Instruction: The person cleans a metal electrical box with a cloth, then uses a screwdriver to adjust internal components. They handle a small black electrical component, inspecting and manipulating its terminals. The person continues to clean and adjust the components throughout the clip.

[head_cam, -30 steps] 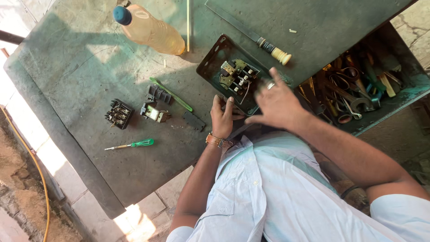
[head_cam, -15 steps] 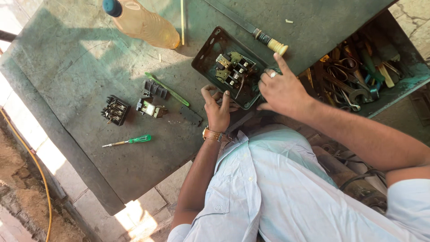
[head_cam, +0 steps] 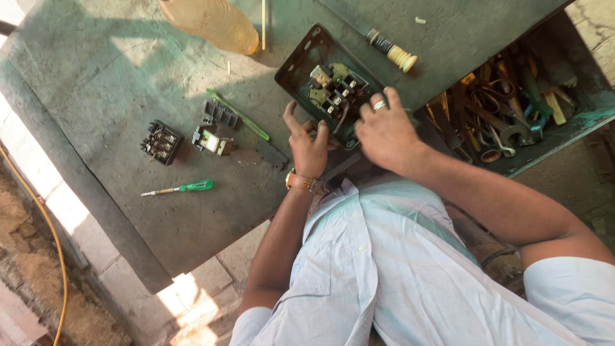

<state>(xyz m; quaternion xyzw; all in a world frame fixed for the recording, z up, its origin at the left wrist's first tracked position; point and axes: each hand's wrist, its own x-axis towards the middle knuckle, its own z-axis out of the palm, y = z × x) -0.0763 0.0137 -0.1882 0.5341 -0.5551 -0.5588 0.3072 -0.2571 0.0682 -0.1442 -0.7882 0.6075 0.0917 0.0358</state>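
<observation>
Dark metal, dull and scuffed, made up the open switch box (head_cam: 306, 64), which lay tilted at the near edge of the tabletop (head_cam: 96, 83), just in front of the person's chest. It was steadied from both sides: the left hand (head_cam: 309, 144) was pressed against its lower rim with fingers (head_cam: 289, 115) spread and half curled, gripping nothing outright, while the right hand (head_cam: 384, 131) was laid over the lower right corner, fingers bent down onto the rim. Whether anything small was pinched beneath that hand could not be told.

The box was judged stiff and fairly heavy for its size, not slippery, with hard edges; the rim and outer walls were taken as the safe places to hold. The terminal block (head_cam: 334, 86) inside, with its screws and thin wires, was judged the delicate part, best left ungripped.

Loose black contact parts (head_cam: 163, 142) and a smaller part (head_cam: 213, 141) were seen well apart to the left, with a green screwdriver (head_cam: 186, 188) nearer the edge. A plastic bottle (head_cam: 214, 22) was noted at the far side. The tabletop was seen to be rough, grey-green and sunlit in patches; an open tool tray (head_cam: 512, 115) sat just beside it, and paving and bare earth lay below.
</observation>
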